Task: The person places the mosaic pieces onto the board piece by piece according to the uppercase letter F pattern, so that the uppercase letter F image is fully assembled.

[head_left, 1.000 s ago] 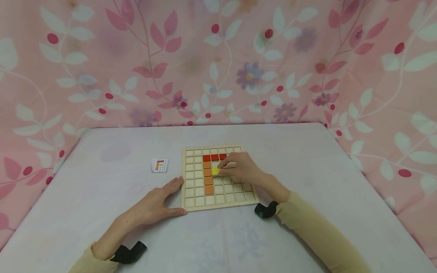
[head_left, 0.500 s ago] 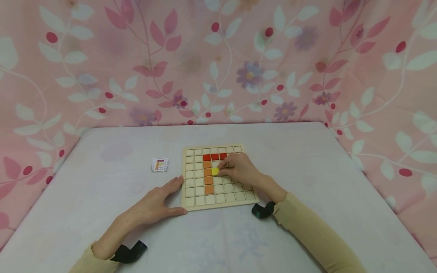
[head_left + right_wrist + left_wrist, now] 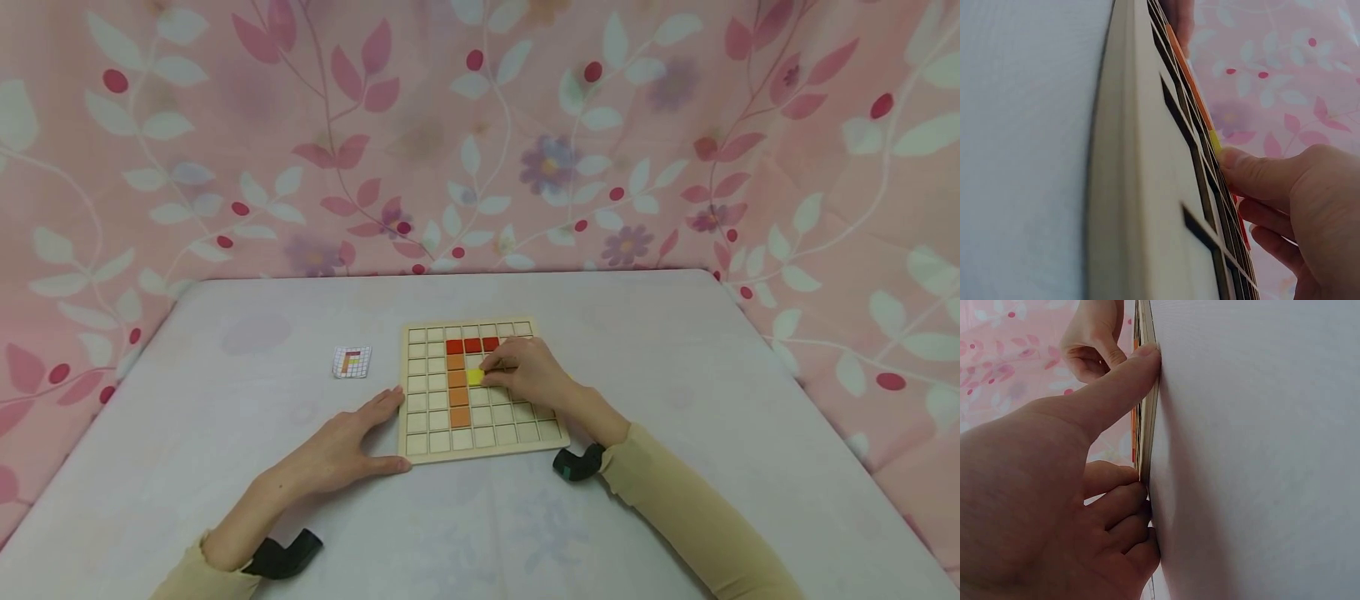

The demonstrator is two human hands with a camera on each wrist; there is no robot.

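Note:
A wooden grid board (image 3: pixel 438 442) lies on the table. Set in it are a row of red tiles (image 3: pixel 472 345) and a column of orange tiles (image 3: pixel 457 379). Beside that column, a yellow tile (image 3: pixel 474 377) lies in or over a cell. My right hand (image 3: pixel 528 369) has its thumb and bent fingers at the tile's right edge. In the right wrist view, the thumb touches the yellow tile (image 3: pixel 1215 141); the index fingertip is partly hidden. My left hand (image 3: pixel 337 454) rests against the board's left side, its thumb at the near left corner, fingertips along the edge.
A small card (image 3: pixel 352 362) with a coloured grid pattern lies left of the board. Black curved wrist pieces (image 3: pixel 283 557) sit by both sleeves. A pink floral curtain (image 3: pixel 480 150) hangs behind the white-covered table (image 3: pixel 675 333).
The yellow tile has shifted very slightly right and now looks flatter against the board, with my right hand still at it. My left hand has stayed in place.

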